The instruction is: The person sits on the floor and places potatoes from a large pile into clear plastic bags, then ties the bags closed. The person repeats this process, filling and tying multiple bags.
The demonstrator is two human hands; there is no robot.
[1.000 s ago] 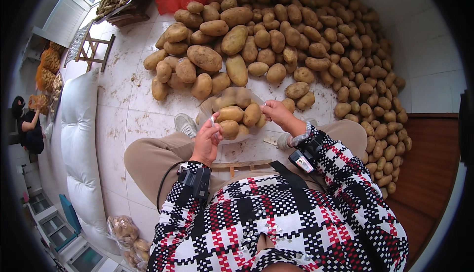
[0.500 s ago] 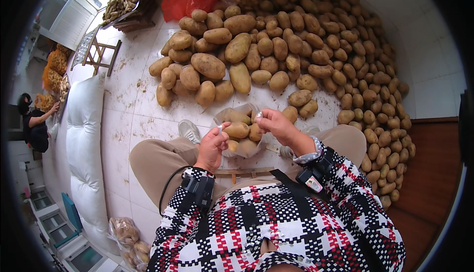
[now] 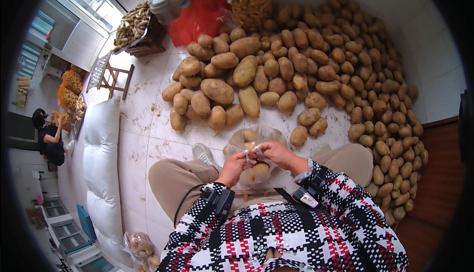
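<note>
A clear plastic bag of potatoes stands on the tiles between my bent knees. My left hand pinches the bag's top on the left, with fingers closed. My right hand grips the top just right of it, fingers bent together on the plastic. The two hands almost touch, and they partly hide the potatoes inside. A large spread of loose potatoes lies just beyond the bag.
Potatoes curve along the right wall. At the back are a red bag, a netted sack and a tray of tubers. Left lie a wooden stool, a long white cushion and a co-worker beside orange sacks.
My hands have drawn together, bringing the bag's top edges inward over the potatoes. The view has shifted, so the surroundings appear lower. The co-worker's arm has moved.
</note>
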